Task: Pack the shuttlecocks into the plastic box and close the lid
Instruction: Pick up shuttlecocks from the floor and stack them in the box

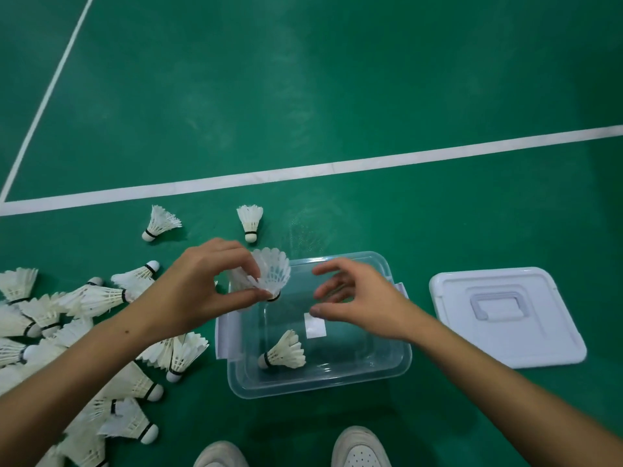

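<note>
The left hand (202, 284) pinches a white shuttlecock (273, 276) between thumb and fingers, feathers up and the dark-banded tip down. It holds the shuttlecock just over the near-left corner of the clear plastic box (401, 362). More feathers show behind the fingers, so it may hold a second one; I cannot tell.

The right hand (357, 298) floats close by, just across from the left hand and also over the box. Its fingers are spread and a bit bent, and it holds nothing.

Under both hands, inside the box, one shuttlecock (285, 352) lies on its side. A small white label (315, 325) sits under the right hand's thumb.

Behind the left wrist, out on the green court floor (337, 79), a big pile of shuttlecocks (87, 332) waits. Two more shuttlecocks (251, 220) stand past the left hand's fingers, near a white court line (371, 163). Off beyond the right wrist, the white lid (505, 315) lies flat on the floor, apart from the box. White shoes (360, 448) peek in at the bottom.

I think this is the packing step, and it has only just begun. The next move should be to lower the shuttlecock into the box and let go. Then the left hand must reach back to the pile many more times. The lid comes last.
</note>
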`<state>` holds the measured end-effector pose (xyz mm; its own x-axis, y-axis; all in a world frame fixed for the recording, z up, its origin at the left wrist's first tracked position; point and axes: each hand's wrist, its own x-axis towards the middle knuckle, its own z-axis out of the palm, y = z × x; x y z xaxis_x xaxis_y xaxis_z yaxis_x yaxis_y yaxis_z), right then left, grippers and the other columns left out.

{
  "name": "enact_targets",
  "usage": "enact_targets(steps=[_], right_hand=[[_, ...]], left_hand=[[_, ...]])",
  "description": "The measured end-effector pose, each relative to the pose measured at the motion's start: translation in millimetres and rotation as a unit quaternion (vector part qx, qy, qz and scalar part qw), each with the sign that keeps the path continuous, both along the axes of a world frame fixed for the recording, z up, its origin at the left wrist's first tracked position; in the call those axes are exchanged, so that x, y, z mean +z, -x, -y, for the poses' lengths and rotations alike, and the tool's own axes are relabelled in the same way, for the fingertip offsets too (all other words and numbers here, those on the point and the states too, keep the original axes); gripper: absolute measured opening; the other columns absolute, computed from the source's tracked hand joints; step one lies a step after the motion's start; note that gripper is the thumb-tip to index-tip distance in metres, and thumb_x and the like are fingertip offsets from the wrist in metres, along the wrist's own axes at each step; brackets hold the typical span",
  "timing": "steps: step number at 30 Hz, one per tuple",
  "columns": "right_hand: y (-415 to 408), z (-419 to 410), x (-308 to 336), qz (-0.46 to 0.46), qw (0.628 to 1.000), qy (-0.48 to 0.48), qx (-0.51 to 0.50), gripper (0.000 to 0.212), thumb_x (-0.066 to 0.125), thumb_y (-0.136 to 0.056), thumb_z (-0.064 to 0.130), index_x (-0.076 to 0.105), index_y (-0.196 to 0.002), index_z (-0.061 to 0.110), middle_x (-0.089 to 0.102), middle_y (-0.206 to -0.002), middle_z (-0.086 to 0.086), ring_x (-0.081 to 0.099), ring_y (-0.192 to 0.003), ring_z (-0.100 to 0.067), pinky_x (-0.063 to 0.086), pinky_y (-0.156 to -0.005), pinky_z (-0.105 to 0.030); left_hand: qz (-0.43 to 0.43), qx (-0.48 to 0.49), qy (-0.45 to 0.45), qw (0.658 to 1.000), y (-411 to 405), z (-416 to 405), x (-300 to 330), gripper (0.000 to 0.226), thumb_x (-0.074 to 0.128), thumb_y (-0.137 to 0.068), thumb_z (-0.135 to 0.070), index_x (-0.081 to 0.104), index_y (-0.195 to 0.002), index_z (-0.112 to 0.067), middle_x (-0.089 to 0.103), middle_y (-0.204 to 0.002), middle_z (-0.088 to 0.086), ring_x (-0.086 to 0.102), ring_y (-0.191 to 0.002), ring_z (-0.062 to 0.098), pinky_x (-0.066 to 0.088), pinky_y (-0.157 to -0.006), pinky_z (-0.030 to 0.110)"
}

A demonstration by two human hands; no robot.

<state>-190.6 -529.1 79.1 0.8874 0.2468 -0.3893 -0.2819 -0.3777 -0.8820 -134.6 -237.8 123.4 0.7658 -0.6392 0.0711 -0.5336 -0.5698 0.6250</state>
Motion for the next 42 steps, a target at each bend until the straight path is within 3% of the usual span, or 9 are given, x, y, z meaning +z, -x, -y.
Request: enact_targets(steps=[4,7,12,16,19,24,29,34,42], right_hand=[[3,-4,41,0.080,0.994,-0.067,-0.035,0.062,0.093,-0.078,0.014,0.064,-0.130,0.030,0.069,-0.123,0.009,0.073,-0.102,-0.017,0.064,-0.087,-0.038],[2,-14,40,0.170,0.985,-0.008,0.003,0.059,0.093,-0.079,0.017,0.065,-0.129,0.031,0.063,-0.128,0.015,0.067,-0.110,-0.012,0.061,-0.087,-0.030],[-3,-14,24,0.247,0.966,0.076,0.018,0.043,0.090,-0.082,0.017,0.068,-0.119,0.024,0.068,-0.116,0.012,0.068,-0.102,-0.007,0.060,-0.085,-0.027],[-2,-12,18,0.267,0.958,0.098,0.027,0.029,0.089,-0.083,0.021,0.072,-0.106,0.022,0.064,-0.108,0.009,0.067,-0.095,-0.009,0.060,-0.082,-0.029],[2,-10,16,0.252,0.963,0.094,0.023,0.015,0.087,-0.086,0.026,0.075,-0.094,0.023,0.067,-0.098,0.010,0.066,-0.094,-0.009,0.057,-0.086,-0.028],[13,-1,14,0.210,0.966,0.152,-0.020,0.013,0.086,-0.084,0.039,0.075,-0.089,0.033,0.067,-0.086,0.027,0.056,-0.103,-0.001,0.043,-0.089,-0.016],[24,5,-13,0.132,0.979,0.152,-0.039,0.028,0.086,-0.085,0.024,0.067,-0.105,0.028,0.070,-0.079,0.011,0.065,-0.075,-0.005,0.054,-0.074,-0.025],[26,-5,-42,0.053,0.974,0.215,0.037,0.062,0.078,-0.094,0.021,0.047,-0.147,0.029,0.062,-0.097,0.008,0.064,-0.085,-0.008,0.058,-0.084,-0.033],[15,-31,-69,-0.065,0.977,0.184,0.085,0.056,0.085,-0.087,0.021,0.054,-0.134,0.026,0.060,-0.094,0.007,0.057,-0.078,-0.006,0.049,-0.068,-0.019]], left_hand=[[-0.017,-0.066,-0.065,0.996,-14,25,-1,0.033,0.069,-0.086,-0.069,0.066,-0.093,-0.037,0.065,-0.094,-0.022,0.061,-0.092,0.003,0.052,-0.080,0.032],[-0.054,-0.099,-0.090,0.990,-23,41,-5,0.033,0.072,-0.087,-0.064,0.070,-0.097,-0.033,0.069,-0.096,-0.019,0.064,-0.091,0.004,0.054,-0.082,0.038],[-0.106,-0.103,-0.079,0.986,-25,50,-13,0.039,0.076,-0.085,-0.062,0.074,-0.098,-0.025,0.069,-0.090,-0.016,0.062,-0.083,0.004,0.048,-0.073,0.023],[-0.144,-0.080,-0.061,0.984,-19,46,-9,0.032,0.090,-0.082,-0.039,0.072,-0.104,-0.023,0.062,-0.088,-0.025,0.055,-0.077,-0.016,0.038,-0.068,0.007],[-0.146,-0.066,-0.062,0.985,-15,43,-5,0.038,0.089,-0.084,-0.029,0.069,-0.117,-0.029,0.062,-0.097,-0.020,0.053,-0.075,-0.022,0.039,-0.068,0.004],[-0.135,0.004,-0.028,0.990,-13,25,-12,0.083,0.089,-0.082,-0.035,0.043,-0.149,-0.051,0.066,-0.103,-0.012,0.057,-0.085,-0.006,0.042,-0.076,0.010],[-0.127,0.038,-0.023,0.991,-6,12,-17,0.086,0.090,-0.081,-0.032,0.043,-0.151,-0.045,0.066,-0.103,-0.012,0.058,-0.086,-0.008,0.042,-0.076,0.008],[-0.124,0.050,-0.010,0.991,1,4,-24,0.083,0.087,-0.079,-0.042,0.043,-0.150,-0.048,0.066,-0.103,-0.018,0.061,-0.099,0.001,0.041,-0.080,0.008],[-0.115,0.053,0.000,0.992,9,2,-30,0.084,0.091,-0.079,-0.037,0.045,-0.148,-0.049,0.061,-0.114,-0.021,0.060,-0.108,0.007,0.045,-0.084,0.011]])
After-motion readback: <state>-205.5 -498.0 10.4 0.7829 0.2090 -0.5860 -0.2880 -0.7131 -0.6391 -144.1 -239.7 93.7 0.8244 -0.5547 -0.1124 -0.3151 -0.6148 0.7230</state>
